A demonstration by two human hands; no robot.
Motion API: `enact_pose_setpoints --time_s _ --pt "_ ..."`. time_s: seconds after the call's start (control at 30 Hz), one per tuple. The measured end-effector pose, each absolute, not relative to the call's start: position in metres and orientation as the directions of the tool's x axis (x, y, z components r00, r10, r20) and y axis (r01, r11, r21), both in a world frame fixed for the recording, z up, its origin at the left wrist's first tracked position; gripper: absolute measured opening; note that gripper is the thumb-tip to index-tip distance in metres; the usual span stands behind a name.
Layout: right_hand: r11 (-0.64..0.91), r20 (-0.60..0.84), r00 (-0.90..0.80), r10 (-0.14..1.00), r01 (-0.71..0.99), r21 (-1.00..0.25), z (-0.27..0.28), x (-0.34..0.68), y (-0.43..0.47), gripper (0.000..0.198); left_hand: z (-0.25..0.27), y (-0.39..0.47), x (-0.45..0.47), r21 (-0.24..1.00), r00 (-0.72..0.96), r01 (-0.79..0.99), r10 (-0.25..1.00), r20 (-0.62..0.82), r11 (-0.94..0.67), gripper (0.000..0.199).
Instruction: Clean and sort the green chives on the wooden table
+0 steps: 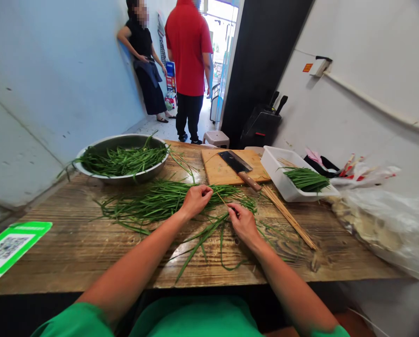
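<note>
Green shirt [195, 319] foremost, then a thin stick [222, 199] over loose greens [163, 199].
Right hand [243, 223] pinches the stick; left hand [196, 200] has fingertips together, its hold unclear. Threading seems in hand, calling next for a steady grip.

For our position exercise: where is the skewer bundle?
In the head view, the skewer bundle lies right of centre on the table, between the right hand and white tub.

A green shirt [195, 319] with short green sleeves [74, 322] — forearms [135, 260] uncovered — and bare left [196, 200] and right hands [243, 223].
</note>
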State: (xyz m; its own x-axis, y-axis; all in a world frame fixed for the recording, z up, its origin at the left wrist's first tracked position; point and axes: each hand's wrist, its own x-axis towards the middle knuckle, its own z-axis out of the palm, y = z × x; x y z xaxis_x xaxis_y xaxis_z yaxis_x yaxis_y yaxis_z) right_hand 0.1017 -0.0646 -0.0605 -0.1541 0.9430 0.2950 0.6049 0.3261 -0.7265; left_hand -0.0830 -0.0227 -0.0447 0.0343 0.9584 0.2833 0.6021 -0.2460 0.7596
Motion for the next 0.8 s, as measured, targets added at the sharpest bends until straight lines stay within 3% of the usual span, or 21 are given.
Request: enact_pose_setpoints --time_s 0.53,0.67,0.8 --pt "0.323 0.298 -0.151 0.942 0.645 -0.692 -0.063 0.102 -0.064 0.029 -0.046 -0.026 -0.083 0.740 0.063 0.618 0.955 0.290 -0.266 0.024" --pt "0.315 0.303 -0.131 0.944 0.627 -0.713 -0.059 0.101 -0.065 0.037 -0.043 -0.032 -0.077 0.725 0.195 0.593 0.936 0.293 -0.350 0.023" --pt "0.339 0.299 -0.168 0.939 0.590 -0.733 -0.057 0.101 -0.066 0.044 -0.037 -0.042 -0.069 0.668 0.477 0.537 0.839 0.263 -0.515 0.024"
